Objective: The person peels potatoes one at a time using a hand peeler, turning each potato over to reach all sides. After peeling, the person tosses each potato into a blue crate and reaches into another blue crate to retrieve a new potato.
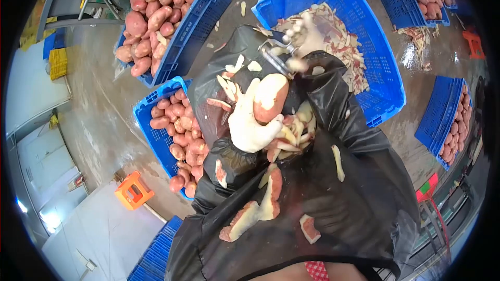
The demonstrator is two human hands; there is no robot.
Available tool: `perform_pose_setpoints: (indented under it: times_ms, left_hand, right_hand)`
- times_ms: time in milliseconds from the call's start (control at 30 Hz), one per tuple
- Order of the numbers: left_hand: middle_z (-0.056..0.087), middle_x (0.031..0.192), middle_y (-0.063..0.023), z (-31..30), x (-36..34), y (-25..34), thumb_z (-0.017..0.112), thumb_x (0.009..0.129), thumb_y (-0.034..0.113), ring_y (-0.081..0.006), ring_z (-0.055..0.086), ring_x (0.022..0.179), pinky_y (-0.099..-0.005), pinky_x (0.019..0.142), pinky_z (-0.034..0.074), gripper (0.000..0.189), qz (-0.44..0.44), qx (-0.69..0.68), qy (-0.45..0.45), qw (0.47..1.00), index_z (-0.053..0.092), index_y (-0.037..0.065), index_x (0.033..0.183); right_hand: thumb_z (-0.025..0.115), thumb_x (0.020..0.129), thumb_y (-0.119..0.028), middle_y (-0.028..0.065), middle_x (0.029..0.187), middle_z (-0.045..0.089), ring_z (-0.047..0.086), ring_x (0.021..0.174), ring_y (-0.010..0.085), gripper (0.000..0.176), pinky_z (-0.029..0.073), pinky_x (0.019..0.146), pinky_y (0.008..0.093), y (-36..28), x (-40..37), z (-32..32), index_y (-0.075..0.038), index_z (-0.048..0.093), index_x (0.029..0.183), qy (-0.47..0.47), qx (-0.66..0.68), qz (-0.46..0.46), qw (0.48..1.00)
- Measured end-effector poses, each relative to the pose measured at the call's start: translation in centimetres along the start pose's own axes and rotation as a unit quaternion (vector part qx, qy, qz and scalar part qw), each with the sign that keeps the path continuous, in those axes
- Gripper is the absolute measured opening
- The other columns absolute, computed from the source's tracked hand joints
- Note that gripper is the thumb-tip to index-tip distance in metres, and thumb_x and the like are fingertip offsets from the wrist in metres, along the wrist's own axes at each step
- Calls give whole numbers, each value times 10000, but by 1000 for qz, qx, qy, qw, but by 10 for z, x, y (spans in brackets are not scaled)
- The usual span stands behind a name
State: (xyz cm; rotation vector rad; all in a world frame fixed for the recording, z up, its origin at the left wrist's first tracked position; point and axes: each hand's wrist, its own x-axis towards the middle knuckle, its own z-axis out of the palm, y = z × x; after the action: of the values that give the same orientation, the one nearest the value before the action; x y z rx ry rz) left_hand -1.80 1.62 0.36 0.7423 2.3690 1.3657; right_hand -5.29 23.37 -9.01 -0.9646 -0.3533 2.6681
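My left hand (247,129), in a white glove, grips a reddish potato (271,93) over my lap. Pale flesh shows on part of the potato where skin is gone. Just beyond it, my right hand (308,39) is smeared by motion, closed around a metal peeler (276,61) whose end is close to the potato's top. Peel strips (296,127) are heaped on the black apron (333,213) beside my left hand. More scraps stick to the apron and sleeves. Ahead, a blue crate (377,54) contains a thick layer of peelings (341,36).
Red potatoes fill a tall blue crate (195,28) at upper left and a lower blue crate (156,148) at my left. Other potato crates (437,117) stand at right. An orange stool (134,191) is at lower left. Peel bits lie on the wet floor (109,104).
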Motion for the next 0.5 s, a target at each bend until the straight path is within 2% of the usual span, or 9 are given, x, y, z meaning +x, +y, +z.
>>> perform_pose_setpoints:
  times_ms: [33, 67, 133, 200, 233, 267, 333, 367, 500]
  left_hand:
    - [570, 1104, -202, -1, -3, -13, 723, 594, 125, -267, 574, 1026, -339, 888, 440, 699, 24, 1, 0, 1000, 450, -53, 1213]
    - [572, 1110, -184, -6, 1, -10, 719, 606, 102, -249, 559, 1045, -338, 912, 419, 673, 50, -5, -21, 999, 454, -59, 1204]
    - [570, 1117, -176, -4, 3, -10, 716, 613, 92, -242, 553, 1046, -343, 920, 412, 653, 23, -93, -32, 995, 460, -61, 1194]
    - [570, 1119, -168, -8, 2, -1, 724, 611, 99, -234, 553, 1041, -343, 921, 410, 647, -79, -111, -80, 987, 469, -51, 1186]
    - [579, 1101, -152, -2, -5, -14, 723, 608, 101, -229, 559, 1027, -341, 908, 420, 621, -68, -38, -19, 997, 490, -36, 1167]
    - [579, 1101, -152, 1, -2, -17, 723, 608, 101, -229, 559, 1027, -341, 908, 420, 621, -63, -36, -17, 997, 490, -36, 1167]
    - [584, 1082, -153, 4, 5, -20, 720, 608, 101, -227, 562, 1018, -340, 905, 423, 607, -48, -78, -5, 996, 500, -26, 1159]
    - [581, 1086, -161, 2, 9, -14, 721, 605, 95, -224, 562, 1018, -334, 906, 422, 607, -53, -79, -10, 995, 501, -28, 1157]
    - [572, 1104, -161, 2, 5, -23, 713, 610, 86, -216, 559, 1025, -326, 906, 422, 637, -90, -124, -21, 988, 471, -25, 1189]
  right_hand:
    - [435, 919, -432, 11, 600, 470, 524, 615, 203, 377, 458, 582, 403, -1, 15, -21, -126, 470, 702, 21, 53, -28, 998]
    - [421, 922, -442, 1, 597, 467, 518, 582, 197, 379, 462, 597, 385, -15, -3, -17, -118, 475, 733, -162, 94, 0, 982]
    - [403, 930, -434, 23, 586, 469, 520, 549, 203, 404, 468, 584, 376, 0, -63, 10, -93, 482, 729, -176, 106, 32, 978]
    - [410, 928, -424, 49, 570, 467, 528, 531, 223, 418, 476, 568, 389, 21, -90, 31, -70, 472, 715, -127, -175, -82, 973]
    - [428, 929, -381, 68, 559, 462, 527, 534, 238, 388, 471, 544, 399, 19, -74, 24, -62, 460, 711, -133, -244, -194, 941]
    - [436, 933, -356, 61, 565, 465, 516, 525, 231, 361, 460, 527, 371, 20, -40, 3, -68, 462, 717, -100, -15, -75, 992]
    - [440, 933, -355, 54, 566, 463, 513, 521, 228, 370, 458, 519, 373, -4, -26, 2, -70, 469, 700, -104, 111, -45, 987]
    - [445, 927, -376, 42, 566, 459, 517, 530, 228, 381, 460, 519, 382, -7, -28, 4, -79, 470, 690, -102, 40, -118, 987]
    - [431, 929, -389, 27, 564, 460, 514, 543, 220, 375, 455, 527, 374, -10, -2, -23, -98, 478, 697, -12, 21, -134, 991]
